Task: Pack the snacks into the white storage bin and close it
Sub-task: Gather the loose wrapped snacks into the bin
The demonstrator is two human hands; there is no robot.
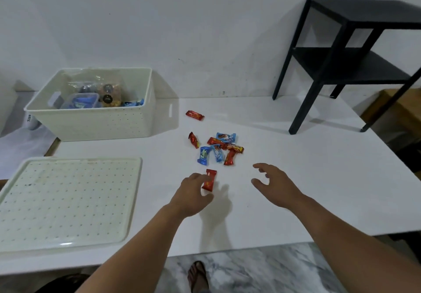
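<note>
Foot in a sandal [197, 275] on the marble floor [250, 267] at the near edge, just under the white table [284, 203].

Left hand [192, 195] over the table, fingers curled around a red candy [209, 180], holding it; the wrapper's top end sticks out past the fingers. Right hand [274, 184] hovers beside it to the right, fingers spread and loosely bent, holding nothing, not touching any candy.

Bin lid [66, 203] lies flat on the table's near-left part, off the bin, dotted with small holes.

Just beyond the hands: a loose candy pile [218, 149], blue and red wrappers, some overlapping. One red piece [193, 140] sits just left of the pile, apart from it. Another red bar [194, 115] lies further back, alone, between the pile and the bin.

White storage bin [95, 119] at far left of the table, open top. Inside: a blue-lidded clear box [79, 102], clear bags with dark round labels [109, 95], blue wrappers [134, 103] in the right corner. Exact contents under the bags hard to tell.

Black side table [355, 48] stands on the far-right part of the table, against the white wall [182, 19].
</note>
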